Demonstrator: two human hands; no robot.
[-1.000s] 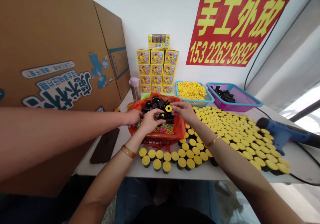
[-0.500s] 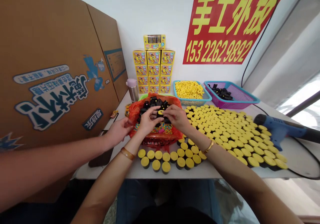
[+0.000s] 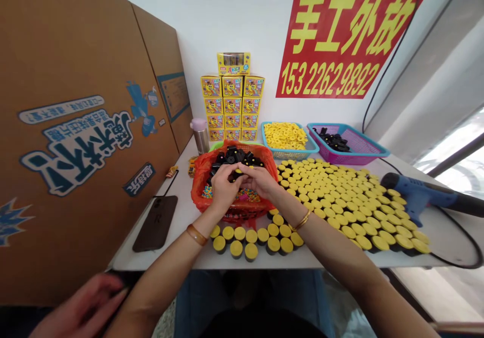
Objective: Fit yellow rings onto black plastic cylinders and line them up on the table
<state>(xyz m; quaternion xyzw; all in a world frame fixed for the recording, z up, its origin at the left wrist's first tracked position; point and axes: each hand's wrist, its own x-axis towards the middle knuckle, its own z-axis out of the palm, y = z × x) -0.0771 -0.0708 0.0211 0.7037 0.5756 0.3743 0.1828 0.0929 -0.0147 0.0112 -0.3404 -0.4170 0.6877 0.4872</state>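
My left hand (image 3: pixel 224 187) and my right hand (image 3: pixel 262 181) meet over the red-lined basket (image 3: pixel 202 169). Between their fingers is a small black cup with a yellow top (image 3: pixel 239 171), mostly hidden by the fingers. Both hands are closed on it. Under and behind them, the basket holds a heap of black cups (image 3: pixel 231 157). Small coloured candy beads (image 3: pixel 254 196) and a pink scoop-like piece (image 3: pixel 242 197) lie at its near side. Just in front of the basket stand several black cups with yellow lids (image 3: pixel 251 252).
Many yellow-lidded cups (image 3: pixel 340 197) cover the right side. Behind are a basket of yellow discs (image 3: pixel 285 135), a purple basket (image 3: pixel 365 149) and stacked boxes (image 3: pixel 232 106). A blue heat gun (image 3: pixel 416 194) lies right, a phone (image 3: pixel 156 223) left. Another person's hand (image 3: pixel 91 302) is lower left.
The other person's arm has drawn back from the basket to the lower left, uncovering the phone. My right fingers have closed in against my left around the cup.
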